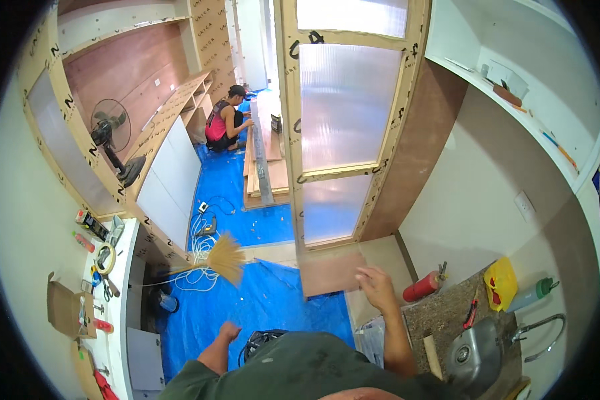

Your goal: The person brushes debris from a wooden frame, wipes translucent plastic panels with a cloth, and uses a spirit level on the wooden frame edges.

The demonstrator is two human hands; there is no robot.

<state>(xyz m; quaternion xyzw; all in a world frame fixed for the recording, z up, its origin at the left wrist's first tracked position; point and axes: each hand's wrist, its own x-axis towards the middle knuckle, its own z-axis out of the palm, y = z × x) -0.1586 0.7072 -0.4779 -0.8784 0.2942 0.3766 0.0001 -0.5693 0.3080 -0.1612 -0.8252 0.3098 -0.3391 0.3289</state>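
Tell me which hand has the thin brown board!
The right hand. It holds the board at its right edge; the left hand is apart from it, above the blue sheet.

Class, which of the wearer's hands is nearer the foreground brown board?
Right: the right hand is at the right edge of the brown board, the left hand apart, to its lower left.

- Beige floor (388, 259), largely under blue sheeting (203, 310).
- Timber-framed partition (289, 127), light glowing through its translucent panels (350, 100).
- Pale right-hand wall (467, 167) below white shelving (570, 73).
- White-fronted cabinets (172, 175) at left.
- Speckled table (440, 313) with steel sink (490, 347).
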